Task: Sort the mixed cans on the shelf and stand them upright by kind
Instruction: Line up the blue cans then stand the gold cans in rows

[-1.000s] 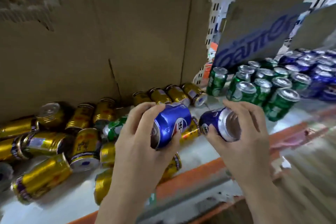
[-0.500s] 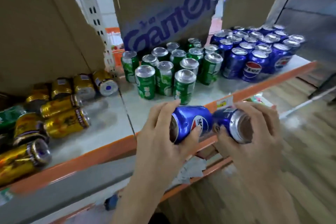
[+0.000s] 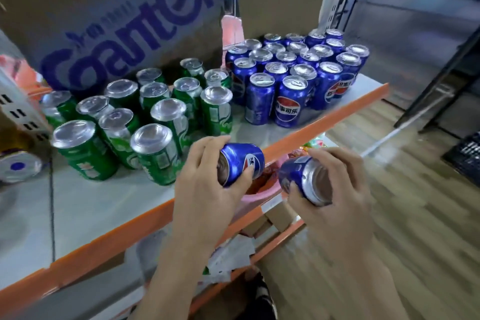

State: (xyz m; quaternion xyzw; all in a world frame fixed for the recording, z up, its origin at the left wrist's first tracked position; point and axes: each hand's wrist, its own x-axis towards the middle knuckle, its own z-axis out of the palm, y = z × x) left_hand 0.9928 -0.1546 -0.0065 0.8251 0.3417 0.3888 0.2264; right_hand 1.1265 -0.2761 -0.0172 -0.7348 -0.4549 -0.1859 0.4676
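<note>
In front of the orange-edged shelf [image 3: 109, 215], 2 bare hands are each holding 1 blue can on its side above the front rail. The left hand [image 3: 207, 197] is gripping the left blue can [image 3: 240, 163], fingers curled over the top and thumb pressing near its logo. The right hand [image 3: 335, 205] is wrapping its fingers around the right blue can [image 3: 301, 176], whose silver end is facing the camera. The 2 cans are lying just apart, not touching.

On the shelf, a green group [image 3: 145, 117] of about 12 cans is standing upright on the left, with the nearest 1 just behind the left hand. Beside it on the right, a blue group [image 3: 293, 73] of roughly 20 upright cans is filling the far corner; blur is making an exact count uncertain. At the far left edge, 1 gold can [image 3: 18, 163] is lying on its side. A cardboard sheet with blue lettering [image 3: 124, 18] is leaning behind the green group.
</note>
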